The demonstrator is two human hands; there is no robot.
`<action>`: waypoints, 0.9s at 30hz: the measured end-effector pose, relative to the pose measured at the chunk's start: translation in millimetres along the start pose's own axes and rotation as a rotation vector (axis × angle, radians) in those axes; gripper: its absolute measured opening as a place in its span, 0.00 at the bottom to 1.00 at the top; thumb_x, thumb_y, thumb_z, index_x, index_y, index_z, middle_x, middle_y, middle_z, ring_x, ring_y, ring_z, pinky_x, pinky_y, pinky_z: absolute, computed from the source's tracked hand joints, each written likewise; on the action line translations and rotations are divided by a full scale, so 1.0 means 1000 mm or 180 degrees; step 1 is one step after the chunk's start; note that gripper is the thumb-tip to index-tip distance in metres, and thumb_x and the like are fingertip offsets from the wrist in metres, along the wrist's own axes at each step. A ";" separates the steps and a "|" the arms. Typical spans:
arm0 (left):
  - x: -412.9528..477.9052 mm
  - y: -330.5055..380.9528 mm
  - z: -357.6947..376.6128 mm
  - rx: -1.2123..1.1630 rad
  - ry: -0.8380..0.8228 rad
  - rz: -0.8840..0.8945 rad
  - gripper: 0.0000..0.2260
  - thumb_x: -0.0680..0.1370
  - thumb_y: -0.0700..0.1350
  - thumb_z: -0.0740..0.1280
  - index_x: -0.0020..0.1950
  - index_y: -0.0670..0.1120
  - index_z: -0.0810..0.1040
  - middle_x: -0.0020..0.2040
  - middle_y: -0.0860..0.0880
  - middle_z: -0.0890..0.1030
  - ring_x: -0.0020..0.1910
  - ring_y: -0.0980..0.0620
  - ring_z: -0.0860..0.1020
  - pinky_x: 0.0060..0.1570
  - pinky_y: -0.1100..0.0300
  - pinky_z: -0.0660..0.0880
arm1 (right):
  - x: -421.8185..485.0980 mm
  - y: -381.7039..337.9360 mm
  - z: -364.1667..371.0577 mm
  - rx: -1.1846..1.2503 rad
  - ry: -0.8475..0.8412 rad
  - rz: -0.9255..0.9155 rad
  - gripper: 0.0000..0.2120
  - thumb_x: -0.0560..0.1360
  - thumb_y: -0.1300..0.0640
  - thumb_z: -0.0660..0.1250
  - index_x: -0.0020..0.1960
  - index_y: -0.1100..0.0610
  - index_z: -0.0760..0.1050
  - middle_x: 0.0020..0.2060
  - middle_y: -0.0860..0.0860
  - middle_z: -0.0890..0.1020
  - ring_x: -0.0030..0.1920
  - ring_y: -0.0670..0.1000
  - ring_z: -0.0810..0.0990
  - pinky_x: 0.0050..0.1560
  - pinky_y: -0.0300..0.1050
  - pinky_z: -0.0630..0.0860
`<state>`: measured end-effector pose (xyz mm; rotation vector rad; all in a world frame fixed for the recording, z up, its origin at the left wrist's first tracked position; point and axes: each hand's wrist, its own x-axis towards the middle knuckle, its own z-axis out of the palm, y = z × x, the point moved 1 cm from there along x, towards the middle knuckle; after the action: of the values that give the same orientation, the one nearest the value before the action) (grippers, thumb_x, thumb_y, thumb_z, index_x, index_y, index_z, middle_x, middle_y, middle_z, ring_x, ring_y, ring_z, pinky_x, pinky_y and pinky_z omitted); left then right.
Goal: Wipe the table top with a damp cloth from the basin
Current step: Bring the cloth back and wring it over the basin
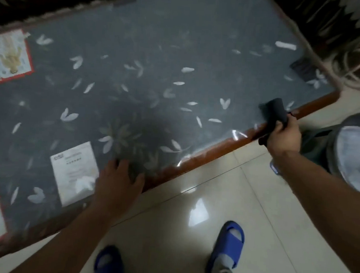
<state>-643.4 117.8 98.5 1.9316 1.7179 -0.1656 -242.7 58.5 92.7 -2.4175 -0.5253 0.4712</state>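
The table top (158, 58) is grey-blue with white leaf prints under a clear sheet and has a brown wooden rim. My right hand (283, 137) grips a dark cloth (273, 114) at the table's near right edge; the cloth's upper end rests over the rim onto the surface. Near the front edge, my left hand (118, 181) lies flat on the table with fingers spread and holds nothing. At the far right, a grey basin (353, 153) stands on the floor with pale contents.
Printed papers lie under the clear sheet: a white one (75, 172) by my left hand and red-bordered ones (10, 56) at the left. A dark flat object (302, 66) sits at the table's far right corner. Glossy floor tiles and my blue slippers (227, 245) are below.
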 end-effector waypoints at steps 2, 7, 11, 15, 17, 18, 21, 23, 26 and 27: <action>0.001 0.056 0.012 -0.0087 -0.0060 0.0063 0.20 0.76 0.52 0.68 0.65 0.44 0.74 0.62 0.40 0.74 0.62 0.36 0.73 0.61 0.43 0.73 | 0.014 0.021 -0.040 0.0198 0.0047 0.0166 0.15 0.84 0.57 0.55 0.67 0.60 0.69 0.57 0.61 0.78 0.56 0.61 0.77 0.47 0.40 0.64; 0.001 0.199 0.045 -0.0130 -0.0208 0.0552 0.16 0.77 0.51 0.68 0.60 0.44 0.78 0.57 0.42 0.78 0.57 0.40 0.76 0.58 0.51 0.72 | 0.028 0.070 -0.113 0.0874 -0.0409 0.0408 0.08 0.84 0.57 0.58 0.59 0.58 0.73 0.36 0.54 0.77 0.35 0.51 0.75 0.29 0.34 0.71; 0.003 0.290 0.065 -0.0394 -0.0595 0.0850 0.17 0.77 0.58 0.59 0.53 0.49 0.79 0.49 0.49 0.80 0.51 0.47 0.79 0.51 0.56 0.73 | 0.027 0.095 -0.131 0.1704 -0.0916 0.0875 0.09 0.79 0.46 0.61 0.55 0.47 0.76 0.45 0.62 0.83 0.44 0.62 0.82 0.50 0.60 0.81; -0.010 0.370 0.075 -0.1353 -0.1543 0.0661 0.08 0.82 0.48 0.61 0.52 0.47 0.78 0.51 0.48 0.80 0.51 0.48 0.78 0.57 0.55 0.74 | 0.029 0.098 -0.151 0.2634 -0.1122 0.1336 0.13 0.83 0.48 0.60 0.60 0.51 0.78 0.53 0.63 0.84 0.52 0.63 0.82 0.58 0.62 0.77; -0.019 0.411 0.085 -0.2082 -0.2197 0.0298 0.08 0.83 0.48 0.61 0.49 0.47 0.78 0.48 0.46 0.83 0.48 0.46 0.82 0.60 0.45 0.77 | 0.028 0.097 -0.167 0.2863 -0.1244 0.1303 0.13 0.83 0.49 0.59 0.61 0.51 0.78 0.50 0.64 0.83 0.47 0.61 0.81 0.50 0.56 0.78; -0.024 0.430 0.092 -0.2331 -0.2502 0.0096 0.09 0.83 0.49 0.61 0.49 0.48 0.78 0.46 0.47 0.84 0.45 0.48 0.83 0.57 0.45 0.79 | 0.029 0.100 -0.175 0.2915 -0.1281 0.1266 0.13 0.84 0.50 0.58 0.61 0.51 0.78 0.48 0.64 0.82 0.44 0.59 0.80 0.44 0.53 0.77; -0.036 0.473 0.116 -0.2605 -0.3109 -0.0109 0.10 0.81 0.54 0.63 0.51 0.50 0.80 0.41 0.51 0.86 0.40 0.54 0.85 0.41 0.56 0.81 | 0.029 0.111 -0.197 0.2947 -0.1319 0.1134 0.15 0.84 0.48 0.57 0.65 0.49 0.78 0.54 0.55 0.84 0.50 0.55 0.83 0.47 0.51 0.81; -0.041 0.490 0.134 -0.2531 -0.3028 0.0241 0.11 0.75 0.59 0.69 0.50 0.55 0.84 0.48 0.51 0.87 0.51 0.50 0.85 0.53 0.50 0.80 | 0.031 0.128 -0.209 0.2808 -0.1246 0.1034 0.16 0.82 0.45 0.59 0.67 0.45 0.77 0.65 0.48 0.81 0.65 0.50 0.79 0.65 0.53 0.75; -0.041 0.508 0.160 -0.2176 -0.3008 0.0597 0.21 0.67 0.67 0.68 0.52 0.55 0.84 0.51 0.49 0.86 0.56 0.47 0.82 0.64 0.41 0.74 | 0.039 0.152 -0.229 0.2984 -0.0865 0.1240 0.18 0.81 0.60 0.64 0.69 0.45 0.73 0.60 0.40 0.82 0.58 0.39 0.82 0.54 0.36 0.78; -0.042 0.513 0.168 -0.2162 -0.3104 0.0584 0.24 0.67 0.67 0.68 0.55 0.54 0.84 0.52 0.48 0.86 0.57 0.46 0.82 0.64 0.41 0.74 | 0.039 0.161 -0.235 0.2991 -0.0729 0.1323 0.20 0.80 0.63 0.65 0.68 0.45 0.72 0.59 0.40 0.80 0.53 0.38 0.83 0.49 0.34 0.78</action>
<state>-120.1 -17.2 135.5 1.1609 0.7843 -0.3331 -62.8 -156.3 159.2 -1.5477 0.1287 0.9289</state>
